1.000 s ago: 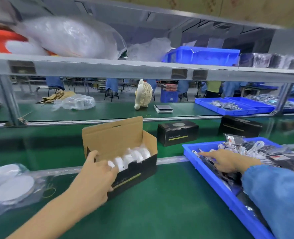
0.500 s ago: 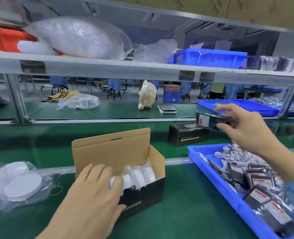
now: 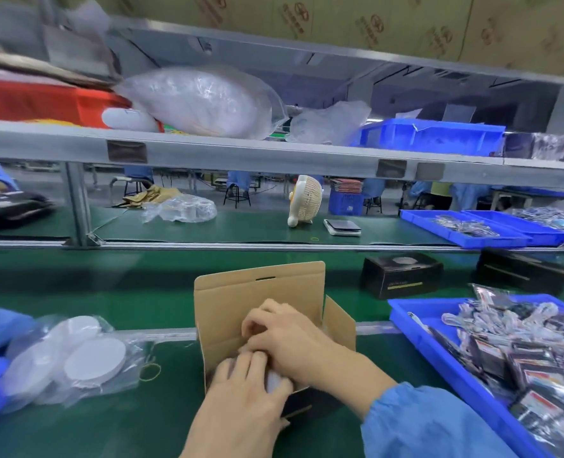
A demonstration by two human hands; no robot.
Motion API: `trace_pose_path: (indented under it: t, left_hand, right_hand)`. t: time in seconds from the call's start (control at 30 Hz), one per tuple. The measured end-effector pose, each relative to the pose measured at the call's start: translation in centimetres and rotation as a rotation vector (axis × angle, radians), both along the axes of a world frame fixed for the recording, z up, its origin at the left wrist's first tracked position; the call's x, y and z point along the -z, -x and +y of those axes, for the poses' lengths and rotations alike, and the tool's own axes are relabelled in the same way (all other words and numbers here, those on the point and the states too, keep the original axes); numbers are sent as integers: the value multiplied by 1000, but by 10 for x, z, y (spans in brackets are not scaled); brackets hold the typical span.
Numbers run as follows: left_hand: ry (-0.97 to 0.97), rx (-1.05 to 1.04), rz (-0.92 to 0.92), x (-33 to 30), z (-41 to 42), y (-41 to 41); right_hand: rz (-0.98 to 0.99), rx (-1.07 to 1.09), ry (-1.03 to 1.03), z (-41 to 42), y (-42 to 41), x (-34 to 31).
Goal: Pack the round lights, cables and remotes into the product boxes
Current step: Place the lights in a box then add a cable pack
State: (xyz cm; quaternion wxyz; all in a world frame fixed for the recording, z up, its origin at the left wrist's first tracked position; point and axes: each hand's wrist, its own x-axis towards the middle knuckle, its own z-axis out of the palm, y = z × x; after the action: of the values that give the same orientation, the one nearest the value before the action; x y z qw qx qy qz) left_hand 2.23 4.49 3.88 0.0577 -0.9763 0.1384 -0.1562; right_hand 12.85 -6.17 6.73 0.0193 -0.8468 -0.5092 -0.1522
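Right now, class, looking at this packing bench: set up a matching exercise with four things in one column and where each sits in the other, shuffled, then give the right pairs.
Things:
1. open product box
2. bagged round lights
3. blue tray of cables and remotes
4. small fan

Places:
A. far bench, under the shelf
B. right of the hands
C. under both hands
D. left of the hands

Pairs: 1-C, 2-D, 3-B, 4-A

Open product box (image 3: pixel 257 302), lid upright, on green mat.
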Motion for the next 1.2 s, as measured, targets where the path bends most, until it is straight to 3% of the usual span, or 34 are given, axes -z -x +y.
trace_pose_path:
  t: [0.1, 0.2, 0.27, 0.33, 0.4, 0.47, 0.57, 0.67, 0.93, 1.03, 1.2]
  left_hand:
    - [24, 27, 10, -3, 1, 2]
    - [42, -41, 52, -7, 6, -2]
    - [82, -97, 72, -8, 7, -3]
    - [91, -99, 49, -3, 12, -9]
    - [111, -75, 83, 0, 16, -13]
    - [88, -47, 84, 3, 20, -17]
    - [84, -28, 90, 3, 22, -18]
    - [97, -17, 103, 4, 24, -20]
    - [89, -61, 168, -9, 22, -29]
    - [100, -60, 144, -7, 24, -28]
    - [88, -50, 134, -4, 25, -26]
  right_hand:
    - [55, 54, 77, -16, 9, -12]
    - [106, 239, -238, -69, 0, -32]
    - [18, 520, -375, -129, -14, -41]
    - [116, 891, -142, -188, -25, -38]
    - [346, 1068, 129, -222, -26, -13]
    - [374, 1084, 136, -234, -20, 15]
    - [189, 1053, -100, -238, -15, 30]
    - [335, 1077, -287, -246, -15, 25]
    - [480, 1124, -147, -257, -35, 7]
    - [360, 1197, -149, -256, -42, 7]
    - [250, 1327, -521, -259, -34, -3]
